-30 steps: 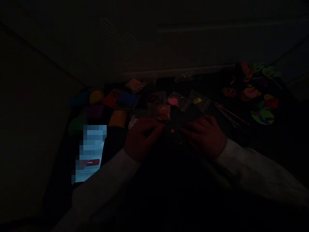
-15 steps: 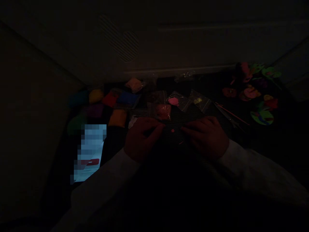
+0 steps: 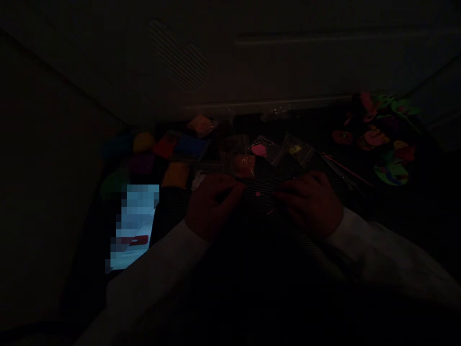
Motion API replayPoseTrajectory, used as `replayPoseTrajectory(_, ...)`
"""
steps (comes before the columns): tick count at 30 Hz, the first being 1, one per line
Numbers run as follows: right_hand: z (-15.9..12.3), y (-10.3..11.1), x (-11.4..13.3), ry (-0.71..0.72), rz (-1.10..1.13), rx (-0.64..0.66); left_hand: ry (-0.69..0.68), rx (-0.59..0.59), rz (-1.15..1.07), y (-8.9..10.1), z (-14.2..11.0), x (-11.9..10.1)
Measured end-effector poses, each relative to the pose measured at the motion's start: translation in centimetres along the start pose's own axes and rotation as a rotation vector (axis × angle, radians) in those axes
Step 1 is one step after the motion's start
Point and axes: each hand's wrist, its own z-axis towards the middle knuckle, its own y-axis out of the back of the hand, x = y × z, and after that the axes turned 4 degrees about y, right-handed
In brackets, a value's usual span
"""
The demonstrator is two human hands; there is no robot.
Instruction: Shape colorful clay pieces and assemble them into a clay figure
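Note:
The picture is very dark. My left hand is closed, its thumb and forefinger brought together at the tips; anything between them is too dark to make out. Opposite it, my right hand also has its fingers pressed together, and what they hold, if anything, is hidden. In the gap between the hands lies a small pink ball or disc on the dark ridged surface. Just below it is a thin pinkish strip, close to my right fingertips. Neither hand touches the pink piece.
Bags of coloured clay lie behind and left: an orange bag, a blue bag and a pink one. Scissors lie right, near colourful figures. A lit screen is at left, a pale wall behind.
My right hand has shifted very slightly to the right, away from the pink piece. My left hand stays in place. The picture has grown a little darker.

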Motion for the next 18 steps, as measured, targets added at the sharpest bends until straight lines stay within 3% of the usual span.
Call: replayPoseTrajectory(18, 0.28, -0.26, 0.35, -0.004, -0.056, 0.017, 0.002, -0.001, -0.043, -0.15, 0.0, 0.19)
